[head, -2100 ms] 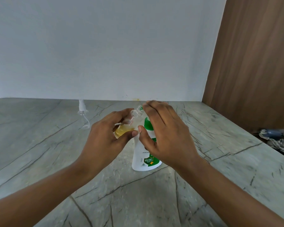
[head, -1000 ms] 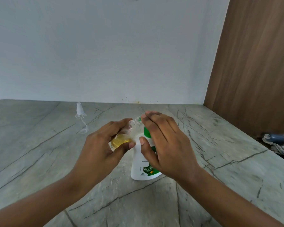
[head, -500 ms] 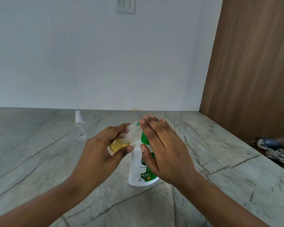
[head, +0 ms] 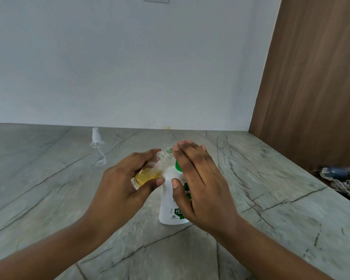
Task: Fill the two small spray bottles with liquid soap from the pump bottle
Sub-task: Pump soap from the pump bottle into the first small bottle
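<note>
Soap goes from pump bottle to spray bottle at a marble-look tabletop.

The left hand point(head: 121, 190) grips a small clear spray bottle point(head: 150, 172), tilted and part-filled with yellow liquid, its fingers curled round the body and its open neck raised toward the right fingertips. The right hand point(head: 200, 190) lies flat over the top of the white-and-green pump bottle point(head: 170, 205), fingers straight and close together, thumb alongside the bottle's body; the pump head is hidden beneath them. Beyond the left fingers, well apart, a white spray head point(head: 95, 135) with a curved clear tube stands on the grey veined tabletop point(head: 49, 199). A pale wall point(head: 129, 67) rises behind; a wooden panel point(head: 315, 87) and crumpled cloth point(head: 346, 186) lie off to the right.
</note>
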A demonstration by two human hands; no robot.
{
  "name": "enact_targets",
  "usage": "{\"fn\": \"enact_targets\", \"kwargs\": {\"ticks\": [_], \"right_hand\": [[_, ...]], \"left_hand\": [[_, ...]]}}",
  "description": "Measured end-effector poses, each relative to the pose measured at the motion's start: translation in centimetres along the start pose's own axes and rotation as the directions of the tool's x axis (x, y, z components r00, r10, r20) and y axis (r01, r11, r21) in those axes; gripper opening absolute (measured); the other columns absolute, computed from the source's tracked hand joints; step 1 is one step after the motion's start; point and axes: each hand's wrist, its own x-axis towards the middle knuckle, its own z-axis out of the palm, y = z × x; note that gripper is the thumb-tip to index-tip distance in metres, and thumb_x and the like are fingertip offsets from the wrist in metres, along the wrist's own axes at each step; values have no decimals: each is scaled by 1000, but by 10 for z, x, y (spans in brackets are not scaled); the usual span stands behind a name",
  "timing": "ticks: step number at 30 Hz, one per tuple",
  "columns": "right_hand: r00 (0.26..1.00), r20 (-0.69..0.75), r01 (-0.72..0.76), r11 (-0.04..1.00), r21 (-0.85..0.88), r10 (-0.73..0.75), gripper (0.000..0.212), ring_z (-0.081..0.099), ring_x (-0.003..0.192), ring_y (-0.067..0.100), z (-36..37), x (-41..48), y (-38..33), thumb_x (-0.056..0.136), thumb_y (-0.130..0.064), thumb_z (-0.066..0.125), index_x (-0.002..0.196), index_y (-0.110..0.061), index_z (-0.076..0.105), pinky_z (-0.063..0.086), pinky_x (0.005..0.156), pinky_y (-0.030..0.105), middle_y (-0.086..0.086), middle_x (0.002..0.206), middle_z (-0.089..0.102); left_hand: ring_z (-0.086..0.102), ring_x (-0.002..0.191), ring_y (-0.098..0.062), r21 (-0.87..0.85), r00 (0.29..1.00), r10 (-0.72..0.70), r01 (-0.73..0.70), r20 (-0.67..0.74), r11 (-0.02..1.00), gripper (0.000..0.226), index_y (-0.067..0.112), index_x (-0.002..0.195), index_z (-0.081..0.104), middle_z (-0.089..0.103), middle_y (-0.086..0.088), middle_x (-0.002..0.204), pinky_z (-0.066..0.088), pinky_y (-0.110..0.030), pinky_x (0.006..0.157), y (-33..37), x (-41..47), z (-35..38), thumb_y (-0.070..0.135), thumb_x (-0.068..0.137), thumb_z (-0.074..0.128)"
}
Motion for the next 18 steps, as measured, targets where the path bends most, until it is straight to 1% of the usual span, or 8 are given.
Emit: {"fn": "enact_targets", "kwargs": {"ticks": [5,8,10,12,15,18], "right_hand": [[1000,15,-6,1000,26,6,48,38,132,22,3,-2,0,91,-28,45,133,-5,39,23,114,30,15,135,50],[1000,21,-4,999,37,3,47,41,129,21,1,-1,2,91,-28,46,132,-5,42,24,113,30,13,133,52],[1000,19,8,1000,22,-9,47,42,127,20,-3,2,4,90,-28,47,131,-3,47,26,112,28,13,131,54],[1000,7,9,1000,-6,-9,47,44,124,19,-7,7,4,89,-27,47,128,-1,53,28,110,28,13,128,57],[1000,-15,15,999,-42,-16,45,46,120,19,-10,13,4,89,-26,46,124,0,58,31,106,28,13,124,60],[1000,-7,22,998,-64,-22,46,45,121,19,-10,12,3,89,-27,46,125,0,57,34,105,30,13,125,59]], "left_hand": [[56,97,7,0,1000,4,-4,1,1000,51,33,121,54,58,26,103,44,-6,82,-3,-1,2,54,74,55],[56,97,6,-7,1000,-6,6,11,1000,52,32,121,54,58,26,103,45,-6,82,-2,-1,3,54,74,56],[56,98,6,-13,1000,-17,17,9,1000,51,34,120,52,58,27,103,42,-2,81,0,0,2,52,75,64],[57,97,5,-18,999,-35,35,5,999,50,30,121,55,59,26,101,41,-1,81,3,2,1,45,75,70],[62,91,0,-9,999,-44,44,-1,999,51,24,120,58,63,19,100,46,-6,81,6,6,-1,40,72,66],[60,91,2,12,998,-55,55,-1,998,53,23,121,59,57,26,98,42,-4,80,8,6,-2,43,71,63]]}}
